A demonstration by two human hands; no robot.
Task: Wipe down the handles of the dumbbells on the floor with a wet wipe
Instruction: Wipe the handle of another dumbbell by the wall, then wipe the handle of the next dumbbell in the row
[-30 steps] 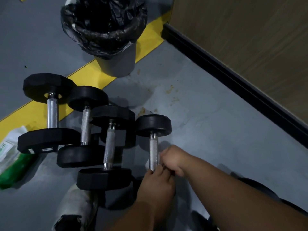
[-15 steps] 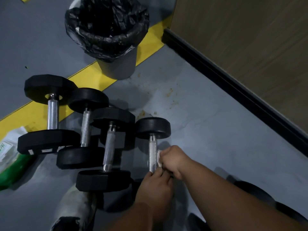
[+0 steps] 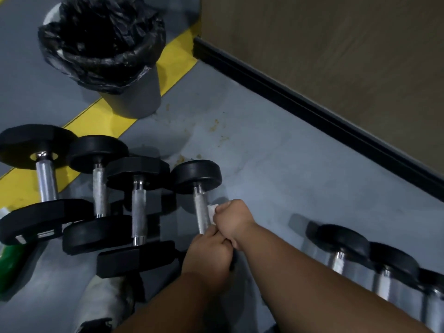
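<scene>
Fingers of the right hand [image 3: 231,218] curl around the wet wipe [image 3: 212,211], pressed against the right side of the dumbbell handle [image 3: 201,212]; handle axis runs near-to-far. Left hand [image 3: 207,255] grips its near end.

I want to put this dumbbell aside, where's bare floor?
Bare grey floor lies between the black skirting board, the black-lined bin and the dumbbell being wiped. Crowded left, where three black dumbbells touch, and lower right, along another dumbbell row.

The near end of the dumbbell [image 3: 201,188] lies hidden under the left hand [image 3: 207,255]. Most of the wet wipe [image 3: 212,212] is buried in the right hand [image 3: 232,218]. Left of that dumbbell, a green packet [image 3: 9,263] is cut by the frame edge, its print unreadable.
</scene>
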